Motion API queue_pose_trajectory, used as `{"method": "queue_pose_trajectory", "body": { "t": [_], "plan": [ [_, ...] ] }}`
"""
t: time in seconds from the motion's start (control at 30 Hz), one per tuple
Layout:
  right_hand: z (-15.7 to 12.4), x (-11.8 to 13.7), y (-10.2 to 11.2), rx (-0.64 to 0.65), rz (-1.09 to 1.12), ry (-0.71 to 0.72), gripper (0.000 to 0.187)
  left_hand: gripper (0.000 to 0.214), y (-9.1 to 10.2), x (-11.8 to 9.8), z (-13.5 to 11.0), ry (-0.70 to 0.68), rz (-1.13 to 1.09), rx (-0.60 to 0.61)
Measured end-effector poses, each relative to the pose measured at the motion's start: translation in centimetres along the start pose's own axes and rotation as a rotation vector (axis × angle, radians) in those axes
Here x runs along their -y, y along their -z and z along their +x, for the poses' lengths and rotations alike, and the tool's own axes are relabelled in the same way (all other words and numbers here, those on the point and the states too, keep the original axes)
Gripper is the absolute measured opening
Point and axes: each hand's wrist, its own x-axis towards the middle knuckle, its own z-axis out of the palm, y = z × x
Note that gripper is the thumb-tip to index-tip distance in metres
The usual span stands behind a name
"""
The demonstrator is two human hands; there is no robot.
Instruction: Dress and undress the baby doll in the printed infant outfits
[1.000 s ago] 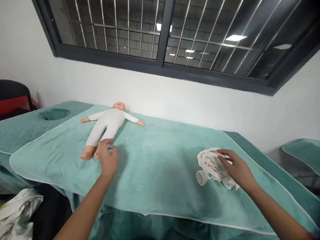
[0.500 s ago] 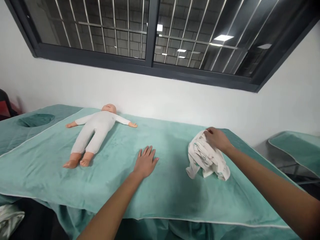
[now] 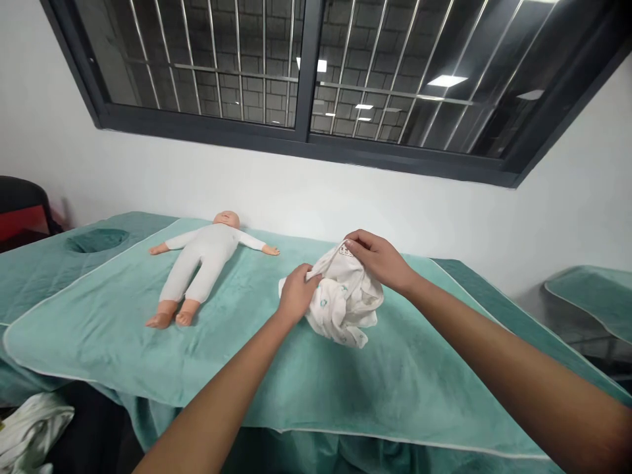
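Note:
Between my hands is a crumpled white baby garment point(image 3: 340, 306) with small green prints and a printed mark at its neck edge. My left hand point(image 3: 297, 289) pinches its left edge, thumb on top. With thumb and fingers, my right hand point(image 3: 378, 258) grips the upper edge beside the printed mark. The garment's lower part hangs bunched above the green cover. To the left, a baby doll point(image 3: 205, 253) in a white body suit lies on its back, arms spread and feet toward me.
A green cloth cover point(image 3: 197, 368) drapes the bed, which has a face hole point(image 3: 97, 240) at its left end. Behind stand a wall and a barred window point(image 3: 306, 72). Patterned cloth point(image 3: 37, 428) lies at lower left, a red and black chair point(image 3: 22, 210) farther back, another green bed point(image 3: 592, 296) at right.
My right hand has brought the garment leftward and up toward the middle. My left hand has left the cover, where it lay flat, and now grips the garment too.

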Motion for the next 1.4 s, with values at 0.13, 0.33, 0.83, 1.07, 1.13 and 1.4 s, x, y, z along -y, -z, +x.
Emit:
{"method": "queue_pose_trajectory", "body": {
  "t": [0.13, 0.33, 0.83, 1.07, 1.13, 1.4],
  "plan": [
    [-2.5, 0.9, -2.0, -0.151, -0.507, 0.229, 0.022, 0.015, 2.3, 0.0, 0.2, 0.046, -0.009, -0.138],
    [-10.4, 0.4, -13.0, 0.225, -0.674, 0.728, 0.040, 0.009, 5.7, -2.8, 1.3, 0.007, 0.023, -0.220],
    [-14.0, -10.5, 0.1, 0.208, -1.136, 0.150, 0.031, 0.018, 11.6, -5.7, 1.5, -0.086, 0.192, -0.299],
    [-15.9, -12.6, 4.0, 0.626, -1.048, -0.377, 0.032, 0.023, 11.2, -7.0, 1.2, -0.161, 0.147, 0.100],
    [-13.5, -9.9, 3.5, 0.607, -0.967, -0.348, 0.034, 0.024, 11.5, -8.2, 1.1, -0.181, 0.128, 0.236],
    [-1.6, 4.2, -3.0, 0.228, 0.309, 0.136, 0.049, 0.027, 13.4, -14.5, -0.4, -0.296, 0.136, 0.341]
  ]
}}
